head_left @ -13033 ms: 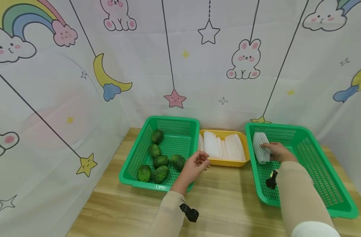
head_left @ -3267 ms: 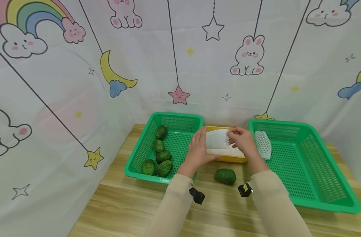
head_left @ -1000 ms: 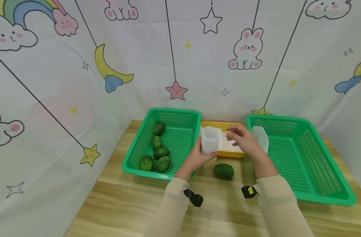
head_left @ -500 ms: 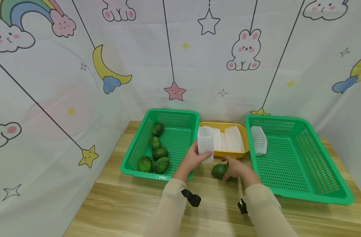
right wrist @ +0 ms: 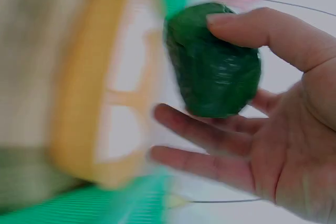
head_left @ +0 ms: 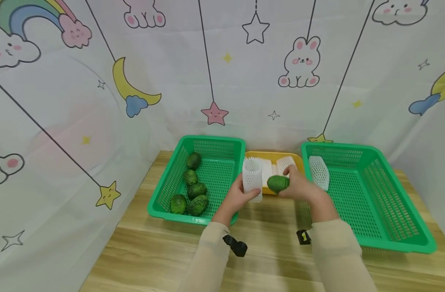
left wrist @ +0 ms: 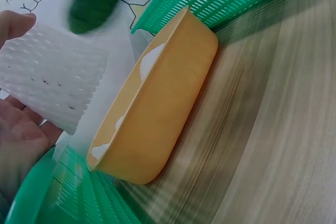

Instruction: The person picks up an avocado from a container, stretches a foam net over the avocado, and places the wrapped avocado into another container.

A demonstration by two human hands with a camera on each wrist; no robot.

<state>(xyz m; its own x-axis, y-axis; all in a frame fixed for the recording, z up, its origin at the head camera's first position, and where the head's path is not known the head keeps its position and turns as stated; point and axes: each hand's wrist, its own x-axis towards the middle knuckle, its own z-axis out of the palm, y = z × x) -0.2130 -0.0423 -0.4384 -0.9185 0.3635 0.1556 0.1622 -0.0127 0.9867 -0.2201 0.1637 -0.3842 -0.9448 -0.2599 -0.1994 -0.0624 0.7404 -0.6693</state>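
Note:
A white foam net sleeve (head_left: 252, 178) stands upright in my left hand (head_left: 236, 199), its toothed mouth open at the top. The thumb and fingers grip its lower part, as the left wrist view also shows the foam net (left wrist: 50, 74) between them. My right hand (head_left: 300, 185) pinches a dark green avocado (head_left: 278, 183) just right of the sleeve, apart from it and above the yellow tray's front rim. In the right wrist view the thumb lies over the avocado (right wrist: 215, 61), and two other fingers stretch out free below it.
Several avocados lie along the left side of the left green basket (head_left: 240, 162). Between the baskets a yellow tray (head_left: 260, 154) holds more foam sleeves (head_left: 267, 170). The right green basket (head_left: 390, 227) has one filled-looking foam net (head_left: 319, 172) at its left wall. Patterned cloth hangs behind.
The avocado that lay on the table is now lifted in my right hand, near the sleeve. My left hand has taken a sleeve from the tray and turned it upright.

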